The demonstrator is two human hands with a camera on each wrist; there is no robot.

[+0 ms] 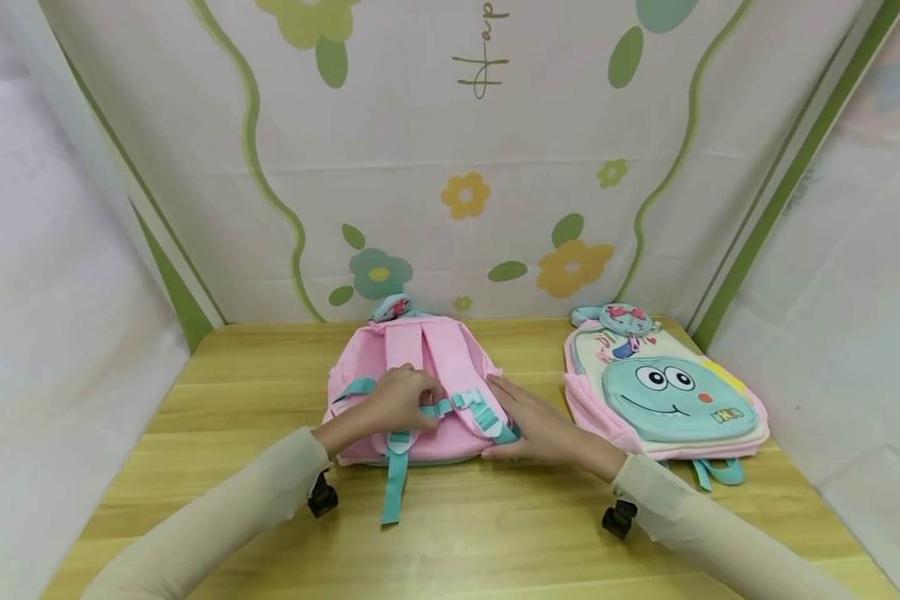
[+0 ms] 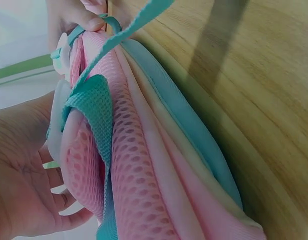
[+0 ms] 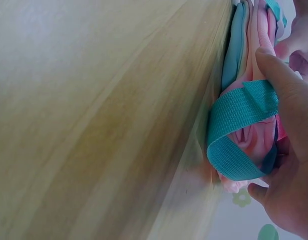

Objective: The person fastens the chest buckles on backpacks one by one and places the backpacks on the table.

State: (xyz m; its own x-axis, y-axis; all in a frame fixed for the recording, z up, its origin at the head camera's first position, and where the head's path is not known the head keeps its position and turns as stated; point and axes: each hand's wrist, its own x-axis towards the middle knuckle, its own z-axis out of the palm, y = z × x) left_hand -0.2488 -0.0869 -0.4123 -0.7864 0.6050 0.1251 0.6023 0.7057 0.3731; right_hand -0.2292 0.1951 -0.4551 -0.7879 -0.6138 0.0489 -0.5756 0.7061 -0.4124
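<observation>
A pink backpack [image 1: 367, 354] lies with its shoulder straps facing up on the wooden table. My left hand [image 1: 399, 402] is over its left shoulder strap, thumb and fingertips pinching the teal chest strap [image 1: 439, 408]. Beside them, a light teal buckle [image 1: 467, 399] sits on the right shoulder strap [image 1: 450, 358]. My right hand [image 1: 536, 423] rests along the bag's right side with its fingers extended. Its thumb lies at the bag's lower edge in the right wrist view, near a looped teal webbing strap [image 3: 234, 110]. Another teal strap end [image 1: 394, 492] hangs from the left shoulder strap onto the table.
To the right lies a second backpack [image 1: 675, 400], pink and cream with a teal smiling face pocket and a round charm [image 1: 626, 318]. Floral fabric [image 1: 420, 125] stands behind the table [image 1: 247, 367], and pale fabric walls flank both sides.
</observation>
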